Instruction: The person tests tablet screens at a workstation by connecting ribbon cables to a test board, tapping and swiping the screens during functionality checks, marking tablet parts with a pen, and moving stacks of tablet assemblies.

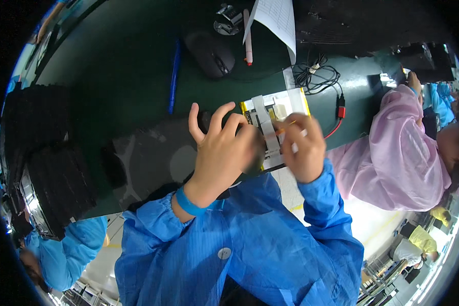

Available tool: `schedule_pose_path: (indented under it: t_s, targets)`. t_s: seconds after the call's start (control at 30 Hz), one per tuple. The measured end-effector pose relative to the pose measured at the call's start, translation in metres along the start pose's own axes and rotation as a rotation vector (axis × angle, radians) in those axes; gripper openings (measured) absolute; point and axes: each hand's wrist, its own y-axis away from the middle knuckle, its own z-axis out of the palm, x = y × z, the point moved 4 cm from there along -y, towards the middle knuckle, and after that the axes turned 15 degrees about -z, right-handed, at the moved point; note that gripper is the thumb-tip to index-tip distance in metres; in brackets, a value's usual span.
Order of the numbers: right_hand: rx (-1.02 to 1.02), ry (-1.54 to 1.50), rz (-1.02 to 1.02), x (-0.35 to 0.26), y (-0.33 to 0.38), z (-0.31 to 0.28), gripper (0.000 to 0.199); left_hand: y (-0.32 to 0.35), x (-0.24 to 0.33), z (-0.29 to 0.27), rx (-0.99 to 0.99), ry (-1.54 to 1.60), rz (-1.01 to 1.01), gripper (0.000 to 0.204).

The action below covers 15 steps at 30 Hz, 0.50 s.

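Note:
A flat electronic assembly lies on the dark green bench in front of me, with yellow strips along its edges and a pale band across it. My left hand is at its left side, fingers spread and partly bent, a blue band on the wrist. Over the right part of the assembly, my right hand has its fingers pinched together, slightly blurred. Something small with an orange-yellow tint shows at those fingertips, too blurred to name. Left of my left hand lies a dark flat panel with a grey mark.
Beyond the hands are a black mouse, a blue stick, a pink pen and a paper sheet. A coiled black cable joins a red connector. Dark stacks stand left; a pink-sleeved person sits right.

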Motion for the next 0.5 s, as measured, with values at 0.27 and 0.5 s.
schedule_pose_path:
  t_s: [0.27, 0.5]
  targets:
    - [-0.019, 0.044, 0.012, 0.027, -0.007, 0.011, 0.033, 0.018, -0.022, -0.034, -0.146, 0.298, -0.048, 0.043]
    - [-0.105, 0.212, 0.031, 0.029, -0.007, 0.010, 0.044, 0.054, -0.112, -0.100, 0.119, 0.118, -0.372, 0.034]
